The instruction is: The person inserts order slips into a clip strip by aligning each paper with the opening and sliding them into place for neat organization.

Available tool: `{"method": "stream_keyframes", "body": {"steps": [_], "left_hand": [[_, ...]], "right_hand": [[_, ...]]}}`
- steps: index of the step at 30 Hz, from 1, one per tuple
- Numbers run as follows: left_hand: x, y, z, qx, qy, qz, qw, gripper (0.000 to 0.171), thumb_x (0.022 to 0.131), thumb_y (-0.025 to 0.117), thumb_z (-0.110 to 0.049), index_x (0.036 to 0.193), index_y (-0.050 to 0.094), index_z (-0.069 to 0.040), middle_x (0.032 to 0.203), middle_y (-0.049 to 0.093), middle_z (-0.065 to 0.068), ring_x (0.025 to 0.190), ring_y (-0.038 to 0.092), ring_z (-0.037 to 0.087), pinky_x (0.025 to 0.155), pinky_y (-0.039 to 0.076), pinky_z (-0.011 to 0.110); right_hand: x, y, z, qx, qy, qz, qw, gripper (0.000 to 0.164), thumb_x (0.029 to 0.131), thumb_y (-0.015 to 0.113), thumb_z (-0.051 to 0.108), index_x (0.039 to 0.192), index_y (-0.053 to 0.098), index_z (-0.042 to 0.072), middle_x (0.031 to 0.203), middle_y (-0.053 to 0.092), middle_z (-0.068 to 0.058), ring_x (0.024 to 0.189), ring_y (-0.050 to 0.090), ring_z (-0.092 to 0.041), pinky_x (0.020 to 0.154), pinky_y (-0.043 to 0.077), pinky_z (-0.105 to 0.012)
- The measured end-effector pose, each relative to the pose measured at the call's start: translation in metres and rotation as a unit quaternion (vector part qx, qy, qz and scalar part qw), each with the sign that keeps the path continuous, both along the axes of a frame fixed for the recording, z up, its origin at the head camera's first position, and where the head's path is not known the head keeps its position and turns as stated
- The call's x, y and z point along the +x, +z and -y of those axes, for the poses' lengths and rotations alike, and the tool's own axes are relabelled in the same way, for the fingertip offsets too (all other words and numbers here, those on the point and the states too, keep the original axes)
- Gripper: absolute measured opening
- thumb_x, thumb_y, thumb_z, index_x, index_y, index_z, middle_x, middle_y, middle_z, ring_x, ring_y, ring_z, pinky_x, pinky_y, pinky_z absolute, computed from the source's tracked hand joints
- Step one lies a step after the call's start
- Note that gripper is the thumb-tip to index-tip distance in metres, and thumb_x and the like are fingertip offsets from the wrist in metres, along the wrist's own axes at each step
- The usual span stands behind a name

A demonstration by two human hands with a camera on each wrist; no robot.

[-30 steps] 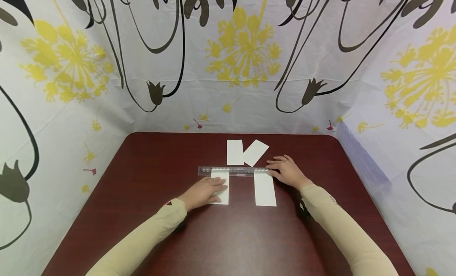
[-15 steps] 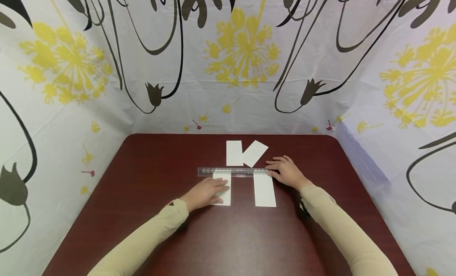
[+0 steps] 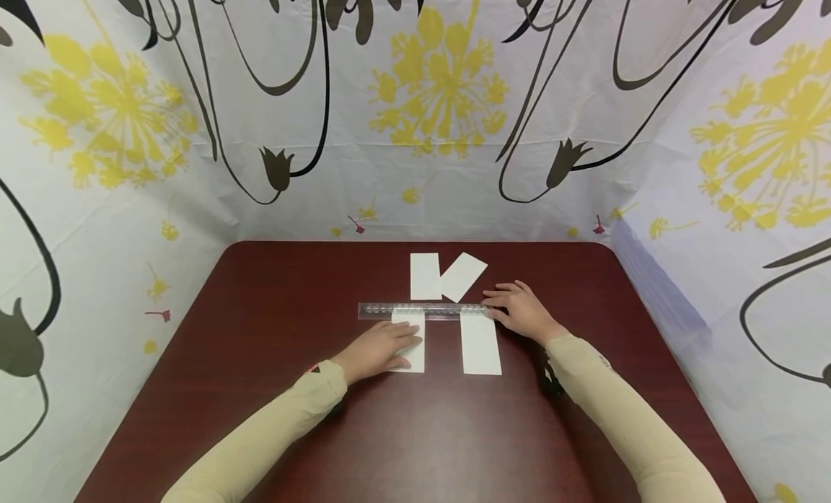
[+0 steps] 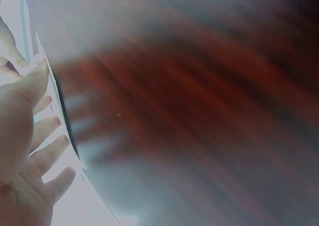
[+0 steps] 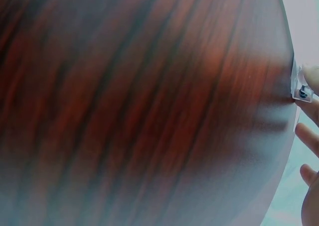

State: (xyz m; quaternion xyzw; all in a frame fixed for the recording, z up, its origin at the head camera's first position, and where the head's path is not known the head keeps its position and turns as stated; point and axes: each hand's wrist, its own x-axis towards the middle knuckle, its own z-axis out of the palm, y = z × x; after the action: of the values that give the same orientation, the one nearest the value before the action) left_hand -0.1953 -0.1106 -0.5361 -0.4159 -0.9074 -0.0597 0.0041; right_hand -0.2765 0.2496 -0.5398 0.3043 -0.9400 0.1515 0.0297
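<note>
A clear plastic ruler (image 3: 442, 312) with a row of round holes lies crosswise on the dark red table. It overlaps the far ends of two white paper cards, a left card (image 3: 415, 355) and a right card (image 3: 481, 348). My left hand (image 3: 376, 350) rests on the left card with fingers extended, covering part of it. At the ruler's right end is my right hand (image 3: 522, 314), thumb and forefinger pinching it. That ruler end (image 5: 302, 92) shows between the fingers in the right wrist view. In the left wrist view, the left hand (image 4: 25, 131) appears along the edge.
Beyond the ruler lie two more white cards, one straight (image 3: 425, 276) and one slanted (image 3: 464, 277), overlapping at a corner. The table (image 3: 292, 279) reaches back to a white patterned cloth (image 3: 415, 200) that hangs around its sides.
My left hand has slid the left card to the right, narrowing the gap to the right card. The ruler, right hand and other cards stay put; the head view shifts slightly.
</note>
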Motion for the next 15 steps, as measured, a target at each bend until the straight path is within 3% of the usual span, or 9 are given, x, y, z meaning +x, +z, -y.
{"method": "stream_keyframes", "body": {"steps": [15], "left_hand": [[-0.0034,-0.0018,-0.0077,0.009,-0.013,-0.008,0.9998,0.057,0.093,0.063,-0.047,0.140,0.056,-0.016,0.150,0.052,0.005,0.139,0.050,0.026,0.115,0.040,0.047]], "right_hand": [[-0.0019,-0.0025,-0.0004,0.004,-0.002,-0.002,1.000,0.031,0.097,0.063,0.032,0.124,0.071,0.018,0.139,0.063,-0.004,0.137,0.049,-0.033,0.119,0.023,-0.061]]}}
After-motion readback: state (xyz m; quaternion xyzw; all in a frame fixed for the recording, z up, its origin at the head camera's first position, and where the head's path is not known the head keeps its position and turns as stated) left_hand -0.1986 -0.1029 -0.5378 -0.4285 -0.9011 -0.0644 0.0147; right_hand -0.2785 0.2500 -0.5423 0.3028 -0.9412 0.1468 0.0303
